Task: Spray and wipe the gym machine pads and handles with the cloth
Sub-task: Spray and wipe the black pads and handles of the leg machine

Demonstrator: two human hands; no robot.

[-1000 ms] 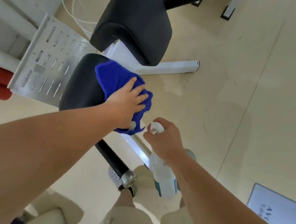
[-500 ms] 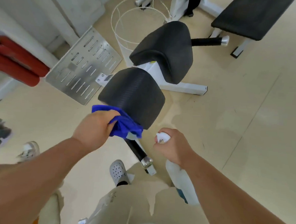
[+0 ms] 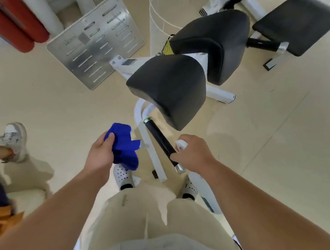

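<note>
Just below the near black pad (image 3: 168, 86), our left hand (image 3: 101, 156) clenches the blue cloth (image 3: 123, 147); our right hand (image 3: 194, 155) grasps the white spray bottle (image 3: 204, 190) (its label unreadable) beside the black handle (image 3: 159, 141).

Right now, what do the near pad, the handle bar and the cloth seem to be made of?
The near pad looks like foam covered in matte black vinyl or faux leather: rounded edges, a soft dull sheen. The handle bar seems to have a smooth black rubber or plastic grip with shiny metal end caps. The cloth looks like soft blue microfibre or terry, fuzzy and bunched; the exact fibre cannot be told.
</note>
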